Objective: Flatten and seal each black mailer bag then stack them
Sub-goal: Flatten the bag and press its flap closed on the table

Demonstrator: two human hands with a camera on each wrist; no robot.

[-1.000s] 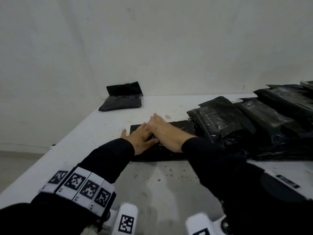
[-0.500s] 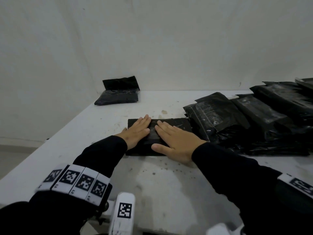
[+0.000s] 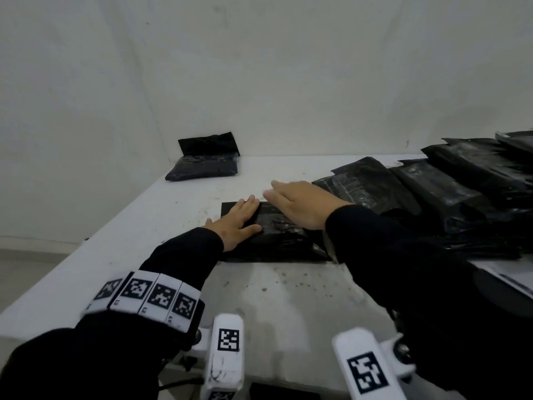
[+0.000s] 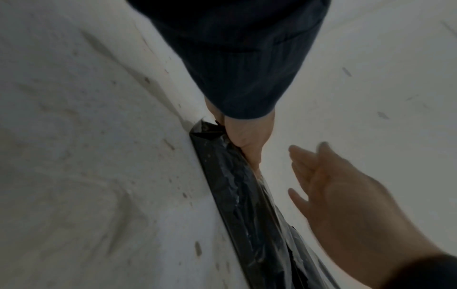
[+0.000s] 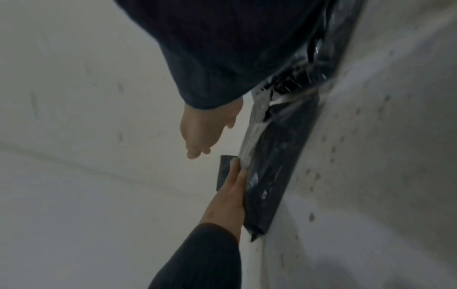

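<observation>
1. Lifted since half a second ago, the right hand point(image 3: 300, 204) no longer lies flat on the mailer point(image 3: 277, 241); it now hovers just above the bag's far part, fingers straight and spread, holding nothing.
2. Left hand point(image 3: 236, 222) stays palm-down on the mailer's left part, fingers straight and pressing, thumb out toward the middle.
3. From the right wrist view, the left hand point(image 5: 230, 195) lies flat along the bag point(image 5: 269, 176), with the right hand point(image 5: 205, 133) clear of it.
4. That mailer lies flat on the surface point(image 3: 129, 255) near its front edge, about the middle.
5. A pile of black bags point(image 3: 432, 197) covers the right side of the surface, just beside the mailer.
6. One more bag point(image 3: 204, 163) sits at the far left corner against the wall point(image 3: 259, 67), its flap standing up.
</observation>
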